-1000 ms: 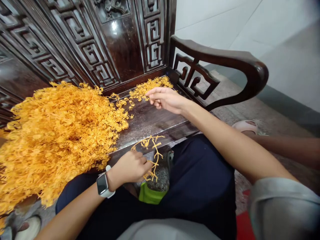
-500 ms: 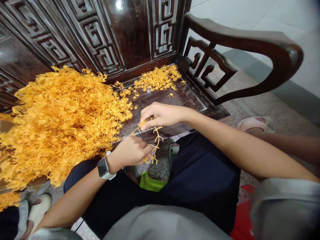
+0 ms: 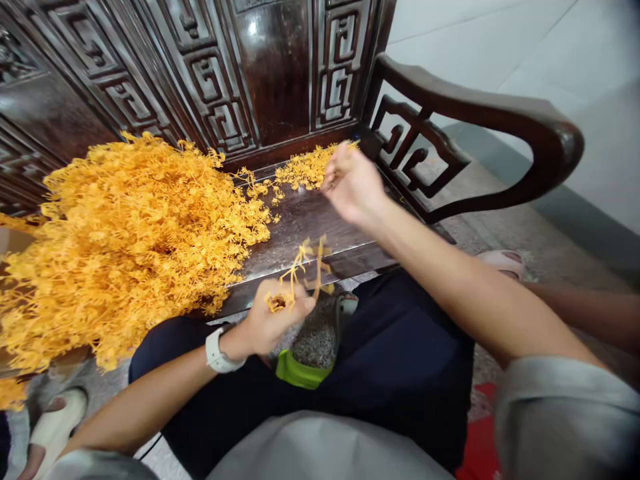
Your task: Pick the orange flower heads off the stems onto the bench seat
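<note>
My left hand (image 3: 276, 319), with a white watch on the wrist, is closed on a branched orange plastic sprig (image 3: 304, 261) held upright at the front edge of the dark wooden bench seat (image 3: 310, 227). My right hand (image 3: 351, 183) is stretched to the back right corner of the seat, fingers curled and blurred, over a small heap of orange pieces (image 3: 304, 169). Whether it holds a piece I cannot make out. A big heap of orange sprigs (image 3: 125, 233) covers the left part of the seat.
The bench has a carved backrest (image 3: 225, 73) and a curved armrest (image 3: 480, 127) on the right. My dark trousers and a green slipper (image 3: 300, 372) are below. Another person's foot in a pale slipper (image 3: 55, 427) is at the bottom left; a bare leg reaches in from the right.
My right hand left the sprig in my left hand and moved up to the small heap at the back. My left hand turned, raising the sprig upright.
</note>
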Demonstrator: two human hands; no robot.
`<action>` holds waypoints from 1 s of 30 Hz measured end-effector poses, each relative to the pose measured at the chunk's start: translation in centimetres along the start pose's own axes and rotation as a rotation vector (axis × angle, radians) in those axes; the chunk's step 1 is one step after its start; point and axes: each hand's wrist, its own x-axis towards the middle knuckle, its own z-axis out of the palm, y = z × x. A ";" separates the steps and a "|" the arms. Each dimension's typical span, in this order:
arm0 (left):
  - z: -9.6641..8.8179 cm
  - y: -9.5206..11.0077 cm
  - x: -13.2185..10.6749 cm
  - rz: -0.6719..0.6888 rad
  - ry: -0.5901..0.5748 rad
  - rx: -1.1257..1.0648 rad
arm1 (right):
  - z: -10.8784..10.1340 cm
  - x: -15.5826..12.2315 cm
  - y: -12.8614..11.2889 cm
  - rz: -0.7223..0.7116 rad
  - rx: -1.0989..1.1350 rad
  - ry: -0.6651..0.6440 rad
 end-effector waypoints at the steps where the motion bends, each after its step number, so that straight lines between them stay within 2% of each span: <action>1: 0.2 0.0 -0.6 -0.052 -0.035 -0.095 | -1.1 1.0 -0.4 -0.047 -0.014 0.073; 2: 0.3 0.0 -1.1 -0.069 -0.088 -0.146 | -2.2 1.8 -0.8 -0.098 -0.047 0.122; 3: 0.2 -0.1 -1.4 -0.058 -0.140 -0.155 | -3.2 2.1 -1.3 -0.117 -0.112 0.105; 4: 0.0 -0.2 -1.6 -0.040 -0.166 -0.140 | -3.9 2.1 -1.7 -0.087 -0.223 -0.026; 5: -0.4 -0.3 -1.5 -0.038 -0.156 -0.118 | -4.3 1.7 -2.1 -0.021 -0.351 -0.240; 6: -1.0 -0.5 -1.2 -0.051 -0.099 -0.113 | -4.4 1.0 -2.5 0.079 -0.484 -0.524; 8: -2.5 -0.6 -0.2 -0.106 0.118 -0.189 | -3.8 -0.8 -3.3 0.297 -0.676 -1.096; 9: -3.3 -0.7 0.5 -0.130 0.226 -0.275 | -3.3 -1.7 -3.7 0.376 -0.719 -1.296; 10: -4.0 -0.7 1.2 -0.149 0.313 -0.384 | -2.9 -2.4 -4.1 0.426 -0.735 -1.421; 12: -5.2 -0.6 2.4 -0.188 0.417 -0.608 | -2.4 -2.8 -4.7 0.460 -0.729 -1.519; 14: -6.0 -0.5 3.2 -0.250 0.439 -0.755 | -2.7 -2.1 -4.7 0.432 -0.642 -1.471; 15: -6.2 -0.5 3.4 -0.281 0.448 -0.803 | -3.1 -1.3 -4.4 0.393 -0.535 -1.352; 16: -6.4 -0.4 3.6 -0.310 0.458 -0.842 | -3.5 -0.4 -3.8 0.351 -0.394 -1.160; 19: -6.6 -0.4 3.9 -0.374 0.491 -0.907 | -4.3 2.0 -1.1 0.306 -0.040 -0.394; 20: -6.6 -0.3 3.9 -0.384 0.500 -0.917 | -4.4 2.5 -0.1 0.331 -0.006 -0.223; 21: -6.5 -0.3 4.0 -0.389 0.503 -0.923 | -4.3 2.8 0.7 0.361 -0.016 -0.126; 22: -6.5 -0.3 4.0 -0.393 0.498 -0.928 | -4.2 2.8 1.4 0.370 -0.047 -0.084; 23: -6.5 -0.3 4.0 -0.397 0.489 -0.929 | -4.1 2.7 1.8 0.356 -0.084 -0.088; 25: -6.5 -0.4 4.0 -0.407 0.465 -0.921 | -4.0 2.2 1.9 0.289 -0.173 -0.185; 27: -6.5 -0.4 4.0 -0.413 0.441 -0.907 | -4.0 1.6 1.4 0.237 -0.323 -0.400; 30: -6.5 -0.5 4.0 -0.417 0.434 -0.891 | -4.2 1.1 0.4 0.205 -0.581 -0.797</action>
